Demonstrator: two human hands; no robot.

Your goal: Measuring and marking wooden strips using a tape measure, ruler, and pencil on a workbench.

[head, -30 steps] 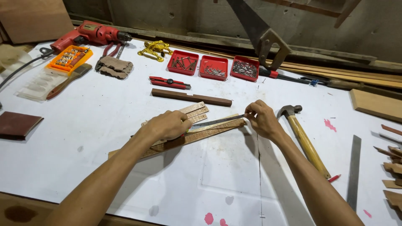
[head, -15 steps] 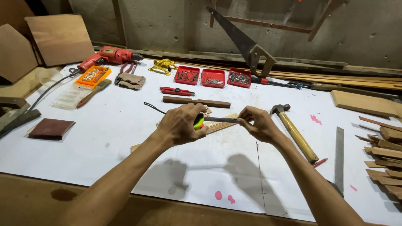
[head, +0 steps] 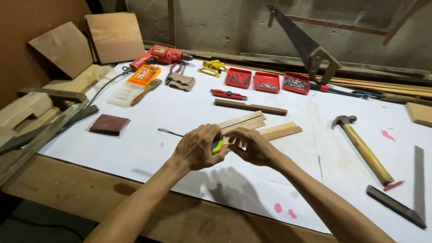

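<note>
So the left hand has a closed grip around a yellow-green tape measure, fingers wrapped over the case so only a bit of it peeks out at centre frame. The right hand is right up against it, fingertips curled onto the front of the case; can't tell if it's pinching the blade tip or just touching. A thin black wrist strap trails off to the left from the case. Just behind the hands, a few pale wooden strips lie on the white counter, with a darker wood strip beyond them. Over at the right of the frame there's a hammer and a steel square. Upper middle has three red trays of nails and screws, and a red drill sits at upper left.
</note>
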